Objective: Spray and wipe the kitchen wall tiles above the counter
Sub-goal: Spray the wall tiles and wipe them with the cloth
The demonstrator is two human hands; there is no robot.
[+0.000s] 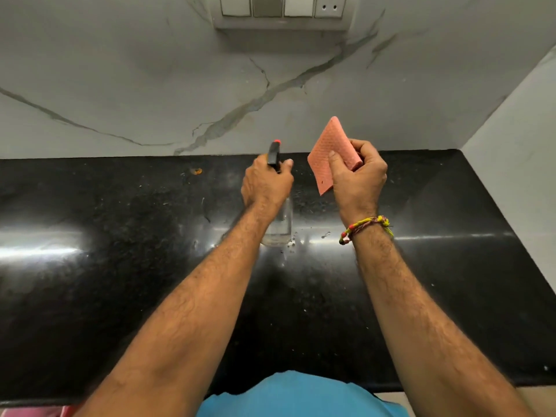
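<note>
**No readable text in view**

No lettering, brand, number or sign can be read anywhere in this view. The clear spray bottle (pixel 278 224) carries no label that shows, and its black head with the red tip is plain. The pink cloth (pixel 331 152) bears only a woven grid pattern. The switch panel (pixel 282 7) at the far top of the marble wall tiles (pixel 150 70) shows blank rockers and a socket with two holes, no markings legible. The black tabletop (pixel 120 236) has only specks and glare.

Glossy black counter (pixel 120 266) (water droplets (pixel 293 240), 1 orange crumb (pixel 197 171))
</note>
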